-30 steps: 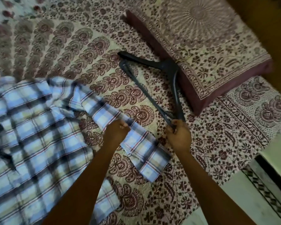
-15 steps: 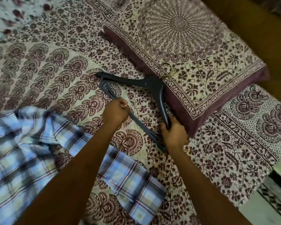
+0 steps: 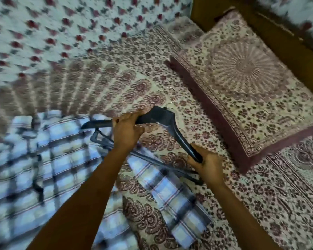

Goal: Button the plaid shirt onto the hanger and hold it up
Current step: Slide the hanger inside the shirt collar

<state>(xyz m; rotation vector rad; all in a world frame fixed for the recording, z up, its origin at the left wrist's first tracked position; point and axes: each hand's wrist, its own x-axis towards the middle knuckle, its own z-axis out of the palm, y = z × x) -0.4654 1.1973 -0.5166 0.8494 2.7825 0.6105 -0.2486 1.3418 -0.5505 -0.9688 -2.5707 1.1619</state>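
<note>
hanger (image 3: pixel 163 117), black with thin wire hook, both hands (image 3: pixel 126 130) gripping its arms over rumpled plaid shirt (image 3: pixel 49 159)

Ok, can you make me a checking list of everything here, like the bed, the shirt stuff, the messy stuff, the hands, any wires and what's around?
Surface: patterned bedsheet, maroon print.
Job's things: black hanger lifted, partly over the plaid shirt; shirt lies flat, not on the hanger.
Clutter: pillow lying at the right.
Grippers: left hand grips one hanger arm; right hand grips the other end.
Cables: nothing seen.
Surroundings: brown headboard behind the pillow.
</note>
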